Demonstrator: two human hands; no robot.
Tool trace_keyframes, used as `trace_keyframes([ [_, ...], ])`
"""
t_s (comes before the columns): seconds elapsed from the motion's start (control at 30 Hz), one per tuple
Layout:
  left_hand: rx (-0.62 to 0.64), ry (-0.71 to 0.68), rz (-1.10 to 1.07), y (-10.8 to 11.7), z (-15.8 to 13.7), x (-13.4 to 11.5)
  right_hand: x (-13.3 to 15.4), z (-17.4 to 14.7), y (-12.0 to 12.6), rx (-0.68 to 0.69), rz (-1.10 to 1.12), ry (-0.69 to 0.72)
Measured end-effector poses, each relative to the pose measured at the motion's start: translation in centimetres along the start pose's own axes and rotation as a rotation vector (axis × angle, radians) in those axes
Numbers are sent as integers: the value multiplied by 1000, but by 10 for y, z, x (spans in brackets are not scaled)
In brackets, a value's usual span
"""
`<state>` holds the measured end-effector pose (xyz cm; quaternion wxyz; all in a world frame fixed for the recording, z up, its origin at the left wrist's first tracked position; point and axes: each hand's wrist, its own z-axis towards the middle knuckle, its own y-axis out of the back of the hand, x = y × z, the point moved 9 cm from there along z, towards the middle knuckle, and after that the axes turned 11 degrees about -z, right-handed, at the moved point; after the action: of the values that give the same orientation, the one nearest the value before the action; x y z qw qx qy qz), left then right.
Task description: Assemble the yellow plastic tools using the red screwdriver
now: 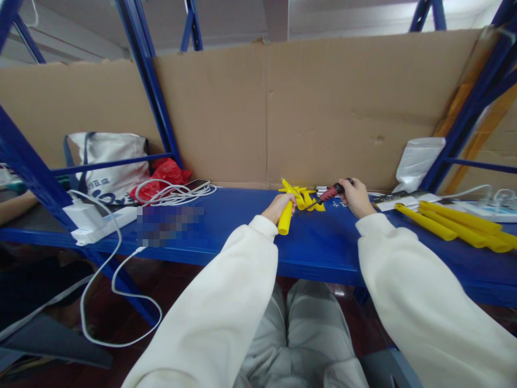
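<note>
My left hand (278, 208) is closed around a yellow plastic tube (285, 220), whose wider end points down toward me. In my right hand (356, 197) is a screwdriver (332, 191) with a red and black handle. Its dark shaft slants left and down, with the tip close to the yellow tube; whether they touch I cannot tell. Several small yellow plastic pieces (318, 205) lie on the blue shelf just behind and beside the tube. Tiny light-coloured parts (339, 204), too small to name, are scattered below the screwdriver handle.
Several long yellow tubes (460, 223) lie at the right. On the left are a white power strip (105, 225), coiled white cable (181, 195), a red plastic bag (167, 173) and a canvas bag (115, 161). A cardboard wall (323, 108) closes the back; another person's arm (16, 207) shows far left.
</note>
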<state>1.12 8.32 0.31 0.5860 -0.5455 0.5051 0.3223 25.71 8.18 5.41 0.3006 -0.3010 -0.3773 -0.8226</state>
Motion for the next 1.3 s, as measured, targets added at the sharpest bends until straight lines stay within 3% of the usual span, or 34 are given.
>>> trace_keyframes([
  [0.13, -7, 8, 10, 0, -1, 1, 8, -15, -22, 212, 82, -120],
  [0.3, -5, 10, 14, 0, -1, -1, 13, -41, -55, 608, -75, -68],
  [0.43, 21, -7, 6, -2, 0, -3, 7, -53, -71, 752, -129, -42],
  [0.53, 55, 9, 34, -7, -3, -2, 7, -47, -73, 700, -179, 22],
  [0.7, 141, 58, 129, -22, -14, 2, 24, -26, -58, 374, -131, 177],
  [0.77, 173, 72, 152, -28, -18, 4, 27, -24, -56, 317, -79, 189],
  [1.3, 199, 48, 247, -37, -28, 4, 32, -30, -59, 336, 5, 147],
])
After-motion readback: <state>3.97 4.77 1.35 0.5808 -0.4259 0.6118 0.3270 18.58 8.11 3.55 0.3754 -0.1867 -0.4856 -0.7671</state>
